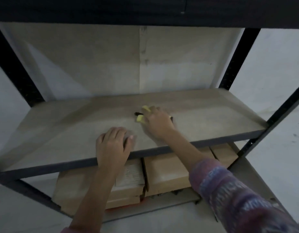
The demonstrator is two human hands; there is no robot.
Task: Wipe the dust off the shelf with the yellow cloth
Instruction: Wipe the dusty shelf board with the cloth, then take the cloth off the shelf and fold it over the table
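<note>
- Shelf: pale board in a black metal frame, middle tier, dim light.
- Yellow cloth: on the board near its centre, mostly covered; yellow folds poke out between the fingers.
- Right hand: on top of the cloth, fingers curled round it; patterned sleeve behind.
- Left hand: resting on the shelf's front edge, fingers relaxed, holding nothing.
- Cardboard boxes: side by side on the tier below.

Matt, dusty pale board on the shelf, framed by dark matt metal posts. Soft yellow cloth upon the shelf; dull brown cardboard boxes beneath.
</note>
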